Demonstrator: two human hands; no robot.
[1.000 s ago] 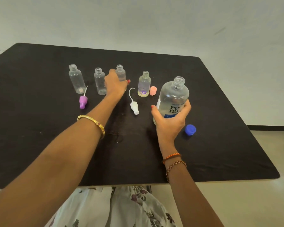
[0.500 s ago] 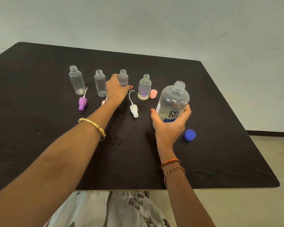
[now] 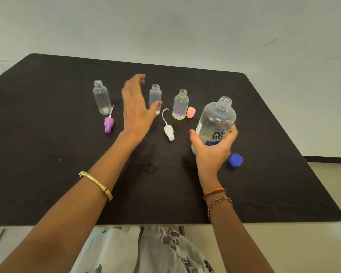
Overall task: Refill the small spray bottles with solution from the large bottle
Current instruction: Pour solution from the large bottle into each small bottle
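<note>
Three small uncapped spray bottles show on the black table, all beyond the hands. The left hand hovers over the row with fingers extended and loosely spread, gripping nothing; its fingertips are blurred. Just left of it stands the clear leftmost bottle, and nearer the person from that bottle lies a purple spray head on its side with its thin tube pointing away. Just right of the left hand, beside its thumb, stands the middle bottle — whether the thumb touches it cannot be told. Further right is the flower-print bottle, with a little yellowish liquid at its base and a pink cap just beside it. Between the two hands lies a white spray head, its curved tube arcing away from the person.

The right hand grips the large bottle around its lower body, thumb on the left side and fingers wrapped over the label — the bottle is uncapped, tilted slightly, and holds clear solution. Just right of this hand, on the table, rests a blue cap. A gold bangle circles the left wrist, and thread bracelets the right.
</note>
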